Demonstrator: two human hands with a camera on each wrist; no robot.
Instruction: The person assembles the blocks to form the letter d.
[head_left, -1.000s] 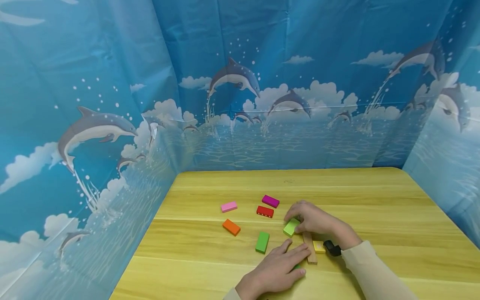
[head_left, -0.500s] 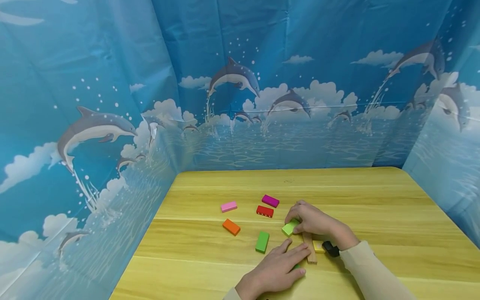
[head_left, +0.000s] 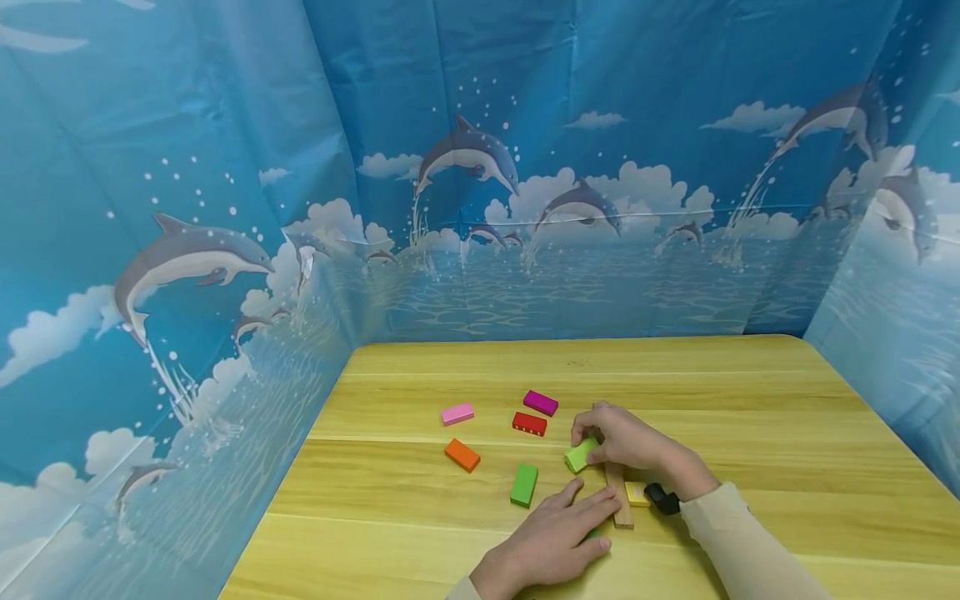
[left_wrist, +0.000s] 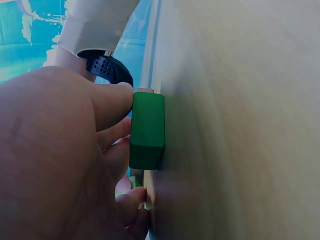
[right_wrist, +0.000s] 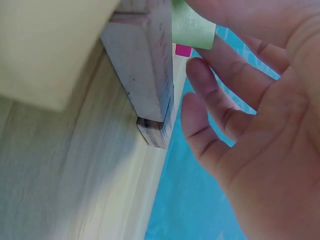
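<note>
My right hand [head_left: 626,437] pinches a light green block [head_left: 580,456] between thumb and fingers; in the right wrist view the light green block [right_wrist: 194,29] shows at the upper edge, near the fingertips. My left hand [head_left: 551,533] lies low over the table with its fingers extended, fingertips at a row of plain wooden blocks [head_left: 619,498]. Its thumb touches a dark green block [left_wrist: 147,127], mostly hidden under the hand in the head view. Beside the wooden row, near the right wrist, sits a yellow block [head_left: 637,494].
On the wooden table [head_left: 420,533] lie a green block [head_left: 524,485], an orange block [head_left: 462,455], a pink block [head_left: 457,414], a red block [head_left: 529,423] with dots and a magenta block [head_left: 541,403]. A blue dolphin-print curtain [head_left: 465,283] hangs behind.
The light green block has shifted very slightly left and its tilt has changed a little, with my right hand moving along. My left hand and the other blocks stay where they were.
</note>
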